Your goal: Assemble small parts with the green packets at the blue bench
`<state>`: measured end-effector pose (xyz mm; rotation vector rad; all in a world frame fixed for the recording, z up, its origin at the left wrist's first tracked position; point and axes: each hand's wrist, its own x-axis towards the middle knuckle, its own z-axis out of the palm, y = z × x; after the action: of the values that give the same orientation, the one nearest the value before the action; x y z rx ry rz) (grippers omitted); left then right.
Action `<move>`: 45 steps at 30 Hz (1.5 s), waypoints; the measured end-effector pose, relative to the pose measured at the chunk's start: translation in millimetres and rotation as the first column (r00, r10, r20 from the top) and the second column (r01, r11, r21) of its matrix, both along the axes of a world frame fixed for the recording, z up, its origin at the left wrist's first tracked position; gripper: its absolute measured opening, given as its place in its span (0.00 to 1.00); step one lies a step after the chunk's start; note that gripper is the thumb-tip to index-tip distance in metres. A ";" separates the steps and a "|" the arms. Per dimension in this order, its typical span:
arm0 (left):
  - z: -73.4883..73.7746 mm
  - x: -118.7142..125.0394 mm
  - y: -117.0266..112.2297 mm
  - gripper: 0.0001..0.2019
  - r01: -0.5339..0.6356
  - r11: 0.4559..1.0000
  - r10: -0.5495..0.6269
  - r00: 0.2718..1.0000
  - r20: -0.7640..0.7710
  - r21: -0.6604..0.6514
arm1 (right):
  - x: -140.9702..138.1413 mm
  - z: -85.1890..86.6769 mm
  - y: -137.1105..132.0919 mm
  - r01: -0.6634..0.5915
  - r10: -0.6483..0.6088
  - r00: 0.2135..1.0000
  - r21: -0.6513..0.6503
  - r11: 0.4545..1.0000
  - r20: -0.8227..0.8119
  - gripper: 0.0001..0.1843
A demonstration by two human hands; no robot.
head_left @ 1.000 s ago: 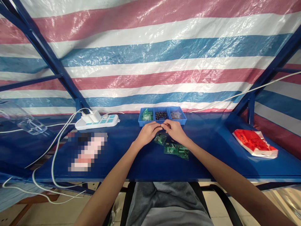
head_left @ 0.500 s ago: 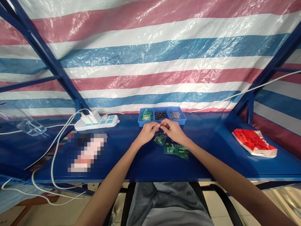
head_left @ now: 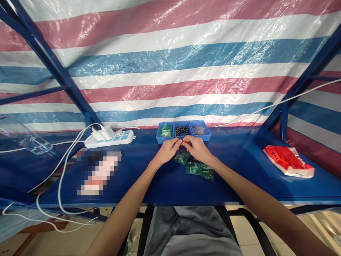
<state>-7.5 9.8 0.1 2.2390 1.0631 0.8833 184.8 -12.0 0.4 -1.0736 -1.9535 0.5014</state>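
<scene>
My left hand (head_left: pixel 168 149) and my right hand (head_left: pixel 195 146) meet fingertip to fingertip just in front of a blue three-part bin (head_left: pixel 160 139). Both are closed in a pinch; whatever lies between the fingers is too small to make out. The bin holds green packets (head_left: pixel 166 130) on the left, small black parts (head_left: pixel 182 131) in the middle and clear small pieces (head_left: pixel 199 130) on the right. Below my hands lie a green packet (head_left: pixel 181 158) and further green packets (head_left: pixel 199 170), which look like bagged circuit boards; my right hand partly covers them.
A white power strip (head_left: pixel 110 139) with plugged-in adapters stands at the left, its white cables hanging over the table's edge. A red and white package (head_left: pixel 289 161) lies at the right. Blue frame posts (head_left: pixel 57 69) and a striped sheet (head_left: pixel 181 57) close off the back.
My hands stay together in almost the same place, with only a slight shift of the fingers. The bin and packets have not moved.
</scene>
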 end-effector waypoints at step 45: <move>-6.5 -11.9 8.4 0.17 0.073 0.987 -0.096 0.983 -0.158 -0.144 | 15.4 -11.9 13.7 -0.046 0.117 0.947 -0.234 0.971 0.298 0.07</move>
<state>-19.4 18.2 -6.3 2.2523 1.0584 0.5801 200.1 1.7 -11.5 -1.2795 -2.2654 0.6434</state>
